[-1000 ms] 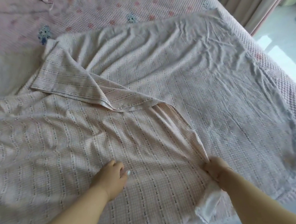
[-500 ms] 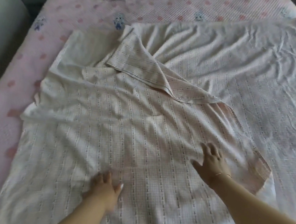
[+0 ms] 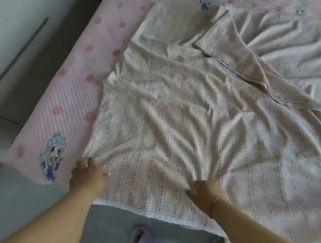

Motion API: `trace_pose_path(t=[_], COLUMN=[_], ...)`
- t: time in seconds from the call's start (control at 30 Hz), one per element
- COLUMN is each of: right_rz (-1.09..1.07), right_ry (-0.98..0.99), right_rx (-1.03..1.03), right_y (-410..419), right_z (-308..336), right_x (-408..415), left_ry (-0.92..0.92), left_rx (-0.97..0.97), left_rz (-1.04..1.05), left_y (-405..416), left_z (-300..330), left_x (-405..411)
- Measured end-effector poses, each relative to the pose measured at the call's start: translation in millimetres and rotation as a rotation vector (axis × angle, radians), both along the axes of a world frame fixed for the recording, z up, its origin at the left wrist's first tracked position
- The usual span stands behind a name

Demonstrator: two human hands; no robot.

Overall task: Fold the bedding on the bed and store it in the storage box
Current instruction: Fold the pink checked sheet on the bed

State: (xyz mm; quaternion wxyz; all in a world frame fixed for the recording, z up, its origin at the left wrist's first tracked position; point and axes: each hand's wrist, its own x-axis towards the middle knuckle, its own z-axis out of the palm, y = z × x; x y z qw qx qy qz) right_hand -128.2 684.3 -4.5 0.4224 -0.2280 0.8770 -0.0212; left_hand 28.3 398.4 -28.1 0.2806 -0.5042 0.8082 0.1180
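Left hand (image 3: 87, 175), arm stretched forward, pinches the near left corner of the checked blanket (image 3: 174, 134). Right hand (image 3: 205, 191), fingers curled, bunches the fabric beside it. The blanket lies rumpled across the pink bed sheet (image 3: 68, 100), lace hem overhanging. No readable writing.

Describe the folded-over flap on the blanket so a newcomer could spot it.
Start at the pink bed sheet, then the checked blanket spread over it. Near the blanket's far middle lies the flap, a turned-back triangular corner. Its stitched edge and darker stripes mark it out from the paler cloth around it.
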Motion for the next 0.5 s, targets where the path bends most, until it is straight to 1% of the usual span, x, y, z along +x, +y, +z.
trace_pose_path(t=[0.07,0.1,0.13,0.2,0.23,0.27,0.3,0.4,0.47,0.5], right_rz=[-0.071,-0.059,-0.026,0.037,0.066,0.093,0.132,0.344,0.388,0.348], right_ry=[0.121,0.173,0.183,0.091,0.036,0.013,0.011,-0.032,-0.025,0.007], right_rx=[-0.094,-0.131,-0.147,-0.120,-0.080,-0.045,-0.006,0.179,0.204,0.166], right_y=[-31.3,-47.1,-62.0,-87.6,-96.8,-101.9,-105.6,-122.9,-147.0,-159.9], right_z=[-5.6,-9.9,-12.8,-17.6,-18.7,-19.6,-19.8,-10.1,0.6,6.9], right_x=[-9.9,-14.5,-16.1,-9.7,-1.9,6.3,16.9,36.6,29.2,22.4], left_ry=[0.035,0.067,0.104,0.238,0.336,0.390,0.405,0.319,0.259,0.236], left_rx=[0.017,0.033,0.053,0.122,0.197,0.273,0.329,0.406,0.456,0.478], left_rz=[0.004,0.000,-0.011,-0.042,-0.038,-0.034,-0.042,-0.055,-0.063,-0.076], left_y=[-20.9,-31.0,-38.7,-52.3,-58.6,-63.2,-69.2,-83.5,-90.5,-93.1], left_z=[-6.4,-12.8,-18.0,-25.3,-26.5,-24.0,-23.7,-16.6,-11.9,-9.1], left_x=[12.1,15.4,17.5,23.6,30.0,38.0,49.5,81.9,87.6,85.3])
